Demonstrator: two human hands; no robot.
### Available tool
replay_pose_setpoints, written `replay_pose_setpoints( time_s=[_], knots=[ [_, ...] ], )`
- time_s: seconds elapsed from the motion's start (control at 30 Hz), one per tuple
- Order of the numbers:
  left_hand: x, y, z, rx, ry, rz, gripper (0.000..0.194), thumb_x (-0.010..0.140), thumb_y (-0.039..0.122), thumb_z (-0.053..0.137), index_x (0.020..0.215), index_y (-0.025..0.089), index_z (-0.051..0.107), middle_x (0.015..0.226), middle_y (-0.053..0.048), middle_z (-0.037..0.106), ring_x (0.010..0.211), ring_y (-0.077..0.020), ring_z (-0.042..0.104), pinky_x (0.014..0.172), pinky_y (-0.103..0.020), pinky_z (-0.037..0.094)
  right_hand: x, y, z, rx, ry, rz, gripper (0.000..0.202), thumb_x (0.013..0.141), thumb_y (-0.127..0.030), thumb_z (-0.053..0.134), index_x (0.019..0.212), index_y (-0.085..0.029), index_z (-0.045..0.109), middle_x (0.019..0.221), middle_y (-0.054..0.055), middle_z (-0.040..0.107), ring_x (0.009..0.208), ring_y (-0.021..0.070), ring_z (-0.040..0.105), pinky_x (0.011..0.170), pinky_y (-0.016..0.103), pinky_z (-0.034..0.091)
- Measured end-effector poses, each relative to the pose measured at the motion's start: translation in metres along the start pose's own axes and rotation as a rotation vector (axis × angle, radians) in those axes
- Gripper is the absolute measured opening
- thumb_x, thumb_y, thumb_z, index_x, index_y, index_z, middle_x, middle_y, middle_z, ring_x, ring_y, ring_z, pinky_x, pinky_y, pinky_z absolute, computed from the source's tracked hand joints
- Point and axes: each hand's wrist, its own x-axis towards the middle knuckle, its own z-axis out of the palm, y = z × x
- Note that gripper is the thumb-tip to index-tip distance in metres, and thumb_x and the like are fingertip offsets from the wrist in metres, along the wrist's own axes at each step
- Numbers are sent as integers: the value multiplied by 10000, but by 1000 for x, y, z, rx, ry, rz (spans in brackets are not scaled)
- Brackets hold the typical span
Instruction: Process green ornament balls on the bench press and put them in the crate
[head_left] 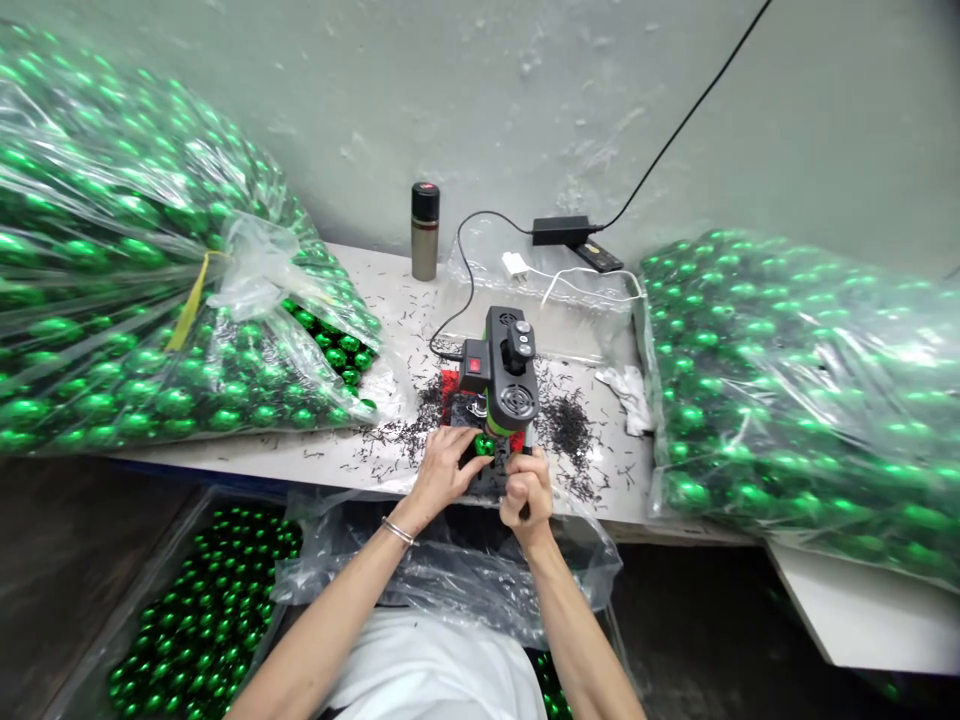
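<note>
My left hand [444, 466] pinches a shiny green ball [484, 444] between thumb and fingers, right at the front end of a small black machine [512, 365]. The machine has round vents and a red switch on its side. Closed in a fist, my right hand [527, 490] grips a black handle [526, 511], mostly hidden by the fingers, just right of the ball. What the handle belongs to I cannot make out. Small black scraps [568, 428] lie heaped around the machine, with red pieces [448, 382] beside its base.
Large clear bags of green balls stand left [112, 330] and right [787, 390] on the white table [300, 455]. Behind are a bottle [424, 232], a power adapter [561, 231] with cable, and a white charger [515, 265]. Below lies an open bag of green balls [202, 610].
</note>
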Motion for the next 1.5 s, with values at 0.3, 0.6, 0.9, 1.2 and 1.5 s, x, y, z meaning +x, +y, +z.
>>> replay_pose_setpoints(
  time_s=[0.3, 0.6, 0.9, 1.2, 1.5],
  knots=[
    [-5, 4, -11, -64, 59, -20, 300, 867, 371, 690, 1105, 192, 656, 1045, -91, 715, 966, -255, 637, 874, -427, 498, 69, -40, -23, 85, -13, 255, 306, 945, -134, 408, 649, -209, 433, 668, -10, 500, 638, 127, 506, 591, 287, 388],
    [-96, 30, -38, 56, -28, 183, 532, 920, 486, 550, 1350, 178, 487, 1169, -154, 691, 1059, -266, 682, 868, -364, 600, 60, -36, -22, 113, -7, 199, 298, 899, -48, 445, 639, -195, 438, 658, -11, 501, 628, 116, 503, 584, 278, 370],
    [38, -50, -105, 627, -14, -260, 226, 984, 148, 402, 1103, 134, 593, 1128, -149, 635, 1051, -251, 596, 900, -406, 510, 59, -35, -22, 103, 0, 171, 275, 881, -42, 462, 652, -193, 451, 645, -15, 500, 591, 116, 493, 550, 272, 364],
    [96, -92, -113, 618, -173, -405, 347, 925, 323, 618, 1207, 123, 594, 1211, -126, 611, 1038, -238, 632, 880, -437, 546, 56, -34, -21, 86, -17, 140, 250, 870, -7, 444, 702, -190, 471, 671, -12, 509, 626, 113, 512, 567, 260, 398],
    [56, -60, -126, -258, 50, -450, 465, 909, 358, 558, 1336, 176, 552, 1158, -97, 607, 798, -148, 628, 713, -291, 558, 52, -33, -20, 80, -3, 148, 246, 877, -36, 442, 692, -194, 480, 671, -5, 515, 616, 123, 509, 554, 273, 391]
  ],
)
